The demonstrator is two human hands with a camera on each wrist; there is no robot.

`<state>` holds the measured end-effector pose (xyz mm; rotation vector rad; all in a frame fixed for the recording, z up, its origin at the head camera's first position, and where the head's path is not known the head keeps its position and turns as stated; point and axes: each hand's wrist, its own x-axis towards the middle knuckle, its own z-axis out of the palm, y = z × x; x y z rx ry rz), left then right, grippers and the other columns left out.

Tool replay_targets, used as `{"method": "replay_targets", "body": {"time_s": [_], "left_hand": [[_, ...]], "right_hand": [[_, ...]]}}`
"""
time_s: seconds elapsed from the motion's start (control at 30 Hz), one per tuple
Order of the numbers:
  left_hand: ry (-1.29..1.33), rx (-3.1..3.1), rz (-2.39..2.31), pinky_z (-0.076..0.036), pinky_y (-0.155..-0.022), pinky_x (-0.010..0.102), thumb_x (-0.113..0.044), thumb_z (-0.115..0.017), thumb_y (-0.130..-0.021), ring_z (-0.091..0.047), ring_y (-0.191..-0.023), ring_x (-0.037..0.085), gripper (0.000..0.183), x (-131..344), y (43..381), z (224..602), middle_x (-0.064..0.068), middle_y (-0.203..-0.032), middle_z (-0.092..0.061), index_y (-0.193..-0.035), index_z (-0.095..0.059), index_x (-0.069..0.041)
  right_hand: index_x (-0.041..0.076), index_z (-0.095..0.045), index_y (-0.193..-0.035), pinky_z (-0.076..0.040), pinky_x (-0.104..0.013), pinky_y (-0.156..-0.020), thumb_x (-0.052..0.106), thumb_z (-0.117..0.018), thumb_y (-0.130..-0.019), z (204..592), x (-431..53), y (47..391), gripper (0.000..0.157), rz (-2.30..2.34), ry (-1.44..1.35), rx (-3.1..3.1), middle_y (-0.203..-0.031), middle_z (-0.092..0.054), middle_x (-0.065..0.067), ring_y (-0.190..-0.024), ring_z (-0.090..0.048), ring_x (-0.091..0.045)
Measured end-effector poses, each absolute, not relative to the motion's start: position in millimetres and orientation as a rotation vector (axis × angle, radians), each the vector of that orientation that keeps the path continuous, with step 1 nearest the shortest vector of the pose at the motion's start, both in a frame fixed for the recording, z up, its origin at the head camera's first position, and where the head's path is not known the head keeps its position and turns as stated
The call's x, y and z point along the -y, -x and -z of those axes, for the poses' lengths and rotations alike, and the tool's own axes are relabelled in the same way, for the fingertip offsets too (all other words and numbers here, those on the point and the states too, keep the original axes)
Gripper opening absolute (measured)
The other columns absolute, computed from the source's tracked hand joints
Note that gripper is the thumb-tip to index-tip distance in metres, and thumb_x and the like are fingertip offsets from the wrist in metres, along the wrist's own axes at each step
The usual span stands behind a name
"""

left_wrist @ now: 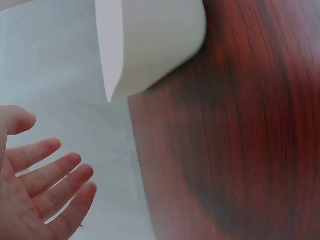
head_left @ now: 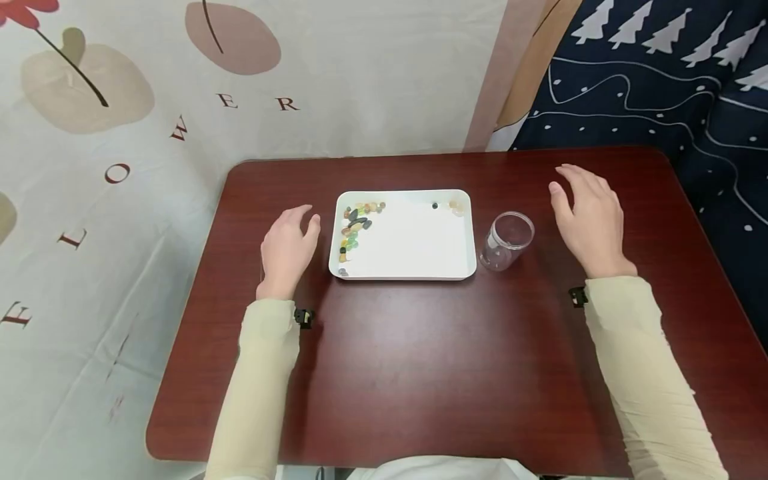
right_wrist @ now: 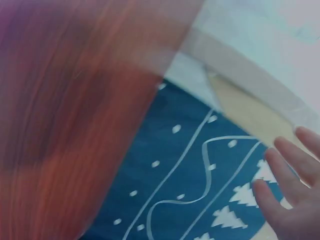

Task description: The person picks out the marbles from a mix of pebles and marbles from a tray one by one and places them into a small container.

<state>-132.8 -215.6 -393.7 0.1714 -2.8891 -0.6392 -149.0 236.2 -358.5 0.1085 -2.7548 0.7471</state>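
Observation:
A white rectangular tray [head_left: 414,267] lies on the dark red table, its side wall [left_wrist: 160,45] looming large in the left wrist view. Small coloured pebbles [head_left: 354,227] are gathered along the tray's left side, with a few more near its top right corner. Just right of the tray stands a clear empty jar [head_left: 507,241], tilted-looking from this angle. My left hand [head_left: 290,250] is left of the tray, fingers relaxed and holding nothing. My right hand [head_left: 591,220] is beyond the jar to the right, also loose and without anything in it.
The wooden table [head_left: 414,380] has rounded corners. A pale cloth with printed letters [head_left: 228,100] hangs behind and to the left. A dark blue cloth with white trees [head_left: 648,87] is at the right back. Small wrist cameras [head_left: 304,318] sit on both sleeves.

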Motion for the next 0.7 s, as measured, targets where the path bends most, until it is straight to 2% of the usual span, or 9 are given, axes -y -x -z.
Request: {"method": "replay_targets", "body": {"time_s": [0.17,0.37,0.5,0.7], "left_hand": [[-0.255,2.819,0.952,-0.046,-0.074,0.038,-0.047,-0.042,-0.089,-0.058,-0.088,0.015,0.043,215.9,125.9,402.5,-0.001,-0.112,-0.057,-0.12,-0.057,-0.022],[-0.344,2.882,1.258,-0.05,-0.063,0.032,-0.049,-0.047,-0.087,-0.062,-0.076,0.016,0.047,214.3,119.3,422.0,0.001,-0.109,-0.056,-0.124,-0.053,-0.022],[-0.384,2.811,1.449,-0.051,-0.063,0.031,-0.046,-0.051,-0.086,-0.061,-0.081,0.016,0.049,211.9,115.5,438.2,0.001,-0.113,-0.058,-0.128,-0.049,-0.021],[-0.395,2.734,1.62,-0.052,-0.063,0.031,-0.043,-0.057,-0.084,-0.057,-0.088,0.014,0.054,208.2,111.1,456.7,-0.002,-0.117,-0.054,-0.133,-0.043,-0.024]], "right_hand": [[0.017,-0.055,-0.123,-0.034,-0.043,-0.093,0.029,-0.047,-0.09,349.3,-211.5,137.3,0.036,-0.812,-0.167,2.495,-0.126,-0.05,-0.001,-0.115,-0.043,-0.022],[0.015,-0.06,-0.117,-0.037,-0.035,-0.093,0.023,-0.051,-0.088,340.8,-179.5,127.1,0.031,-0.873,-0.297,2.327,-0.118,-0.056,-0.001,-0.109,-0.047,-0.02],[0.011,-0.061,-0.115,-0.038,-0.032,-0.092,0.017,-0.053,-0.087,341.8,-155.8,126.3,0.03,-0.914,-0.412,2.287,-0.117,-0.056,-0.004,-0.108,-0.049,-0.019],[0.013,-0.061,-0.114,-0.043,-0.032,-0.077,0.013,-0.056,-0.085,352.5,-121.1,126.8,0.029,-0.998,-0.481,2.265,-0.116,-0.055,0.0,-0.102,-0.053,-0.014]]}}
